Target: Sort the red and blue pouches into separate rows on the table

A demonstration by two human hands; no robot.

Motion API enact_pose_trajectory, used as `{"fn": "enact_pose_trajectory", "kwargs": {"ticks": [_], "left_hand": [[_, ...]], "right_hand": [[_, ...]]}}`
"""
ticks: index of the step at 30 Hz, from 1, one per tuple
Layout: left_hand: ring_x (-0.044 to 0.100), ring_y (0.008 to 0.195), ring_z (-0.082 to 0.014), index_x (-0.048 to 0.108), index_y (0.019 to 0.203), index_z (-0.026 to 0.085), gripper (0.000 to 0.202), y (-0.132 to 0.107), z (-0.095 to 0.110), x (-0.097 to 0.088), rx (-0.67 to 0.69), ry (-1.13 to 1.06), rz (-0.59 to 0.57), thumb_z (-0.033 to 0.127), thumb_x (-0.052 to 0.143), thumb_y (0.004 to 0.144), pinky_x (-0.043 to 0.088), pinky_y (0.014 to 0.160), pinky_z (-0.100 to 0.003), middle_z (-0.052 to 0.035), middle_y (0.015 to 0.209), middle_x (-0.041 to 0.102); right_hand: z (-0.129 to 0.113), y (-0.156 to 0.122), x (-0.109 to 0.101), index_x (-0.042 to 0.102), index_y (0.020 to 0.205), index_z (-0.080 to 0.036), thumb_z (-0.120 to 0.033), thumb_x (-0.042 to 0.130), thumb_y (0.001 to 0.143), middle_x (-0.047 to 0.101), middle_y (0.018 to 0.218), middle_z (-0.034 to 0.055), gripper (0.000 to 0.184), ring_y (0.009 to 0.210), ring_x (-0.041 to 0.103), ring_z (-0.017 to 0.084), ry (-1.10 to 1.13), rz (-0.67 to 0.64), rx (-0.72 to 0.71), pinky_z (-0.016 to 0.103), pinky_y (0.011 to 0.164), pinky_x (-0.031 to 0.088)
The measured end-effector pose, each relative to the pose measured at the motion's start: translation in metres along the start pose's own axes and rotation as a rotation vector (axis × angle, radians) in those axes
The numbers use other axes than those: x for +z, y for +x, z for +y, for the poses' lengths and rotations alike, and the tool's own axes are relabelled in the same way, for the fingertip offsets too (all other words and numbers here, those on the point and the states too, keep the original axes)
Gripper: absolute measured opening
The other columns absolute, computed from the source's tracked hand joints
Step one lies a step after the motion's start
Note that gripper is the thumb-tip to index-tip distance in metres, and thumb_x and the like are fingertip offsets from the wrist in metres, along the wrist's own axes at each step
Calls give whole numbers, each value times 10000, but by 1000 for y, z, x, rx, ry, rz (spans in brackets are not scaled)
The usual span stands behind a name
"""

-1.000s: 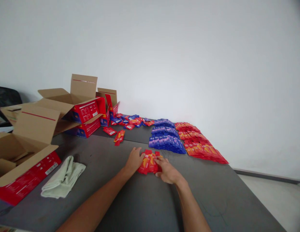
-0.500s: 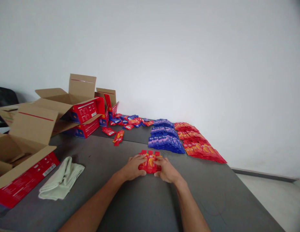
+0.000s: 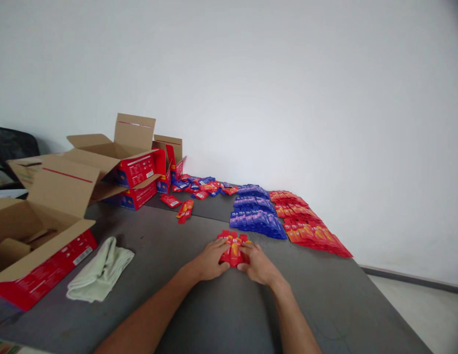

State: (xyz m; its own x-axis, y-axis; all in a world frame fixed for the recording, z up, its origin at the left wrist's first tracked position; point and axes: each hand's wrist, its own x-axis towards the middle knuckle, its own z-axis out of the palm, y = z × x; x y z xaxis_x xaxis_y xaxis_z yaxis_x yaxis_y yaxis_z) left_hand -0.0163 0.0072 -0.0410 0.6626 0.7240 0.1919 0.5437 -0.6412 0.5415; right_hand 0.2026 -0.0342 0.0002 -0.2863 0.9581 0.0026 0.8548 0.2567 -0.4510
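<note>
A small bundle of red sachets (image 3: 234, 246) lies on the grey table (image 3: 221, 314) just ahead of me. My left hand (image 3: 210, 260) presses against its left side and my right hand (image 3: 259, 263) against its right side, fingers curled in around the bundle. Beyond it lie neat rows of blue sachets (image 3: 256, 216) and, to their right, rows of red sachets (image 3: 310, 223).
Open red cardboard boxes stand at the left: a near box (image 3: 37, 236), a middle box (image 3: 129, 172) and a small far box (image 3: 169, 157). A pale green cloth (image 3: 99, 270) lies by the near box. Loose mixed sachets (image 3: 199, 187) are scattered at the back. A white wall stands behind the table.
My hands have drawn closer together, squeezing the spread red sachets into a tighter bundle. The view has shifted slightly.
</note>
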Motion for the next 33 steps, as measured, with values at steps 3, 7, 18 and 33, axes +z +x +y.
{"fn": "enact_pose_trajectory", "kwargs": {"ticks": [3, 7, 18, 33], "left_hand": [[309, 1405, -272, 451, 1400, 181, 635, 0, 6, 0, 14, 15, 24, 349, 573, 800, 233, 1168, -435, -131, 1498, 389], [301, 1407, -278, 465, 1386, 197, 602, 0, 11, 0, 52, 25, 21, 346, 563, 811, 236, 1165, -443, -126, 1489, 402], [303, 1397, -312, 424, 1418, 220, 632, -3, 12, -4, 55, 48, -18, 351, 564, 815, 246, 1143, -479, -123, 1503, 374], [393, 1340, -294, 528, 1312, 191, 582, 0, -52, -64, -196, 141, 183, 416, 586, 778, 300, 1113, -463, -136, 1409, 489]], "right_hand": [[-2, -1, -2, 606, 1266, -172, -304, 694, 738, 518, 1374, 121, 551, 1302, 406, 263, -5, -7, 9, 369, 1093, 280], [-5, -3, -7, 636, 1223, -192, -299, 702, 727, 548, 1343, 105, 511, 1294, 420, 260, -20, -27, -5, 370, 1100, 265], [-10, -4, -8, 579, 1293, -235, -360, 730, 699, 495, 1400, 90, 625, 1301, 391, 294, -58, -9, 65, 420, 1085, 262], [-97, 85, 31, 667, 1102, -160, -140, 425, 853, 638, 1182, 97, 347, 1107, 536, 217, -127, 186, -131, 308, 1002, 319]]}}
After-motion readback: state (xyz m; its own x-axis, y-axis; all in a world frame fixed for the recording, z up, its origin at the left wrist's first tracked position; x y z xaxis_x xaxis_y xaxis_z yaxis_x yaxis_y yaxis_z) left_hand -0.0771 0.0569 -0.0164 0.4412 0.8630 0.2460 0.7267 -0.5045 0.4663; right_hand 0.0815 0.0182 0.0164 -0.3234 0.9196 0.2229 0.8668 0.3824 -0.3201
